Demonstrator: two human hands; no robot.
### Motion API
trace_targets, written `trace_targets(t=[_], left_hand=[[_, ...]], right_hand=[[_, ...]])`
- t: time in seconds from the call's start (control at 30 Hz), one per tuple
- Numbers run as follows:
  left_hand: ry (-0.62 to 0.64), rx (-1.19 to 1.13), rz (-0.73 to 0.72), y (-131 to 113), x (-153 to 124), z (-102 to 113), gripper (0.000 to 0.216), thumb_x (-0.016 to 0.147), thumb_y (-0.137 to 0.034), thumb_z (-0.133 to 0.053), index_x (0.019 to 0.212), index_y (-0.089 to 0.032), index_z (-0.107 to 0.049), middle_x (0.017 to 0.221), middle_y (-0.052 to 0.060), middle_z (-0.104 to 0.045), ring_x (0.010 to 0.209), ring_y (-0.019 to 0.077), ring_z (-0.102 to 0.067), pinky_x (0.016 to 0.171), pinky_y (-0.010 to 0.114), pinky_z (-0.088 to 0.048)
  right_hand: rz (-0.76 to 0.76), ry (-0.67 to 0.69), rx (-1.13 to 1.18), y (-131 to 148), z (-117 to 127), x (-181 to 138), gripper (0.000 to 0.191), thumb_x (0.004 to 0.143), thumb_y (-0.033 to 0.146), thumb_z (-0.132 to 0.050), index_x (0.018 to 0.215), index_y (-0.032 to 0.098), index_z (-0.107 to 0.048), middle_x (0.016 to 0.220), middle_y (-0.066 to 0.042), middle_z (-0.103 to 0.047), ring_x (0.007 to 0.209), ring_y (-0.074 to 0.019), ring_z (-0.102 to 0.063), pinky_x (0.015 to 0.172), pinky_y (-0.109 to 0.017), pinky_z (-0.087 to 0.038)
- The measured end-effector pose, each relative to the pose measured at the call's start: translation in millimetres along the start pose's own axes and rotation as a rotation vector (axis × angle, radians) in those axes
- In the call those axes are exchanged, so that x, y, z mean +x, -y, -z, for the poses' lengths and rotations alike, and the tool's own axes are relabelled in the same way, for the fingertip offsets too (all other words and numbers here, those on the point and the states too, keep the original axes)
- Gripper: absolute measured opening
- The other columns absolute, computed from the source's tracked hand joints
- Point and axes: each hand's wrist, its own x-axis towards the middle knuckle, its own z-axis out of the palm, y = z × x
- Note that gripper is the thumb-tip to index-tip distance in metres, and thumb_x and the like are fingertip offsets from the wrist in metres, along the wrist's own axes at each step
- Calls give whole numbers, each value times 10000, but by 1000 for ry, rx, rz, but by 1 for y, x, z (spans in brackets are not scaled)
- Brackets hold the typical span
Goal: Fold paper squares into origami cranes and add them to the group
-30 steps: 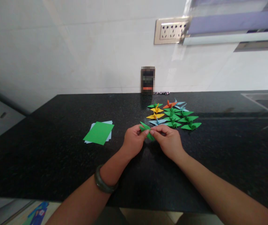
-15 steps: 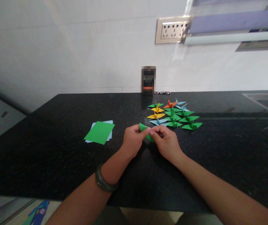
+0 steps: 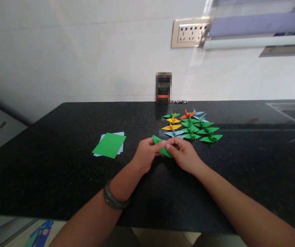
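Observation:
Between my two hands is a folded green origami paper [image 3: 166, 151], long and pointed, with a split at its upper left tip. My left hand [image 3: 147, 152] pinches it from the left, thumb on top. From the other side my right hand [image 3: 184, 154] grips its edge between thumb and fingers, which hide part of the folds. Just beyond my hands stand rows of finished paper cranes [image 3: 190, 130] in green, yellow, orange and light blue. To the left lies a small stack of square paper [image 3: 109, 145], a green sheet on top and pale blue ones below.
A black speckled countertop [image 3: 59, 178] runs back to a tiled wall. A dark, pixelated upright object [image 3: 163, 87] leans there, with a beaded strand [image 3: 179, 102] beside it. At the right is a metal-edged recess [image 3: 291, 115]. A power socket [image 3: 191, 33] is on the wall.
The green folded paper has turned slightly, so more of its lower right face shows. Both hands keep hold of it in nearly the same spot.

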Motion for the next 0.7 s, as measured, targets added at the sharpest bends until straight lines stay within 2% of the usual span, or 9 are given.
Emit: trace_targets(t=[0.1, 0.2, 0.27, 0.37, 0.5, 0.7], left_hand=[[-30, 51, 65, -1, 1, 4, 212, 555, -257, -735, 679, -125, -626, 619, 6, -605, 559, 100, -563, 513, 212, -454], [-26, 92, 112, -2, 1, 4, 209, 543, -239, -736, 665, -118, -617, 613, 11, -598, 530, 95, -560, 471, 197, -448], [-31, 78, 128, -3, 0, 2, 198, 551, -227, -731, 654, -117, -603, 610, 11, -600, 518, 90, -562, 471, 196, -454], [-104, 33, 107, -3, 0, -1, 168, 587, -199, -708, 648, -122, -572, 587, 1, -595, 499, 86, -562, 475, 200, -464], [-149, 4, 71, -4, 2, -1, 122, 640, -164, -665, 680, -123, -558, 572, -5, -590, 488, 86, -571, 477, 196, -467], [-157, 37, 84, -4, 1, 0, 109, 661, -153, -646, 698, -127, -548, 560, -9, -586, 472, 88, -572, 481, 209, -480]], right_hand=[[-10, 8, -5, -5, 0, 2, 155, 783, 288, -478, 729, 169, -562, 609, 12, -536, 554, -117, -481, 529, -243, -394], [33, -32, -61, -8, 2, 3, 149, 794, 275, -492, 746, 176, -593, 658, -5, -588, 617, -137, -534, 596, -270, -425], [119, -102, -111, -8, 5, 4, 118, 786, 258, -524, 776, 186, -617, 733, -26, -612, 698, -156, -558, 657, -297, -439], [329, -183, -213, -7, 11, 4, 91, 771, 223, -565, 817, 210, -642, 823, -53, -590, 816, -180, -545, 730, -333, -441], [572, -73, -374, -5, 15, 4, 96, 770, 219, -587, 815, 240, -669, 896, -59, -591, 885, -194, -519, 793, -372, -412], [660, 17, -487, -7, 14, 6, 137, 805, 193, -543, 810, 223, -677, 851, -55, -628, 824, -184, -514, 779, -374, -397]])
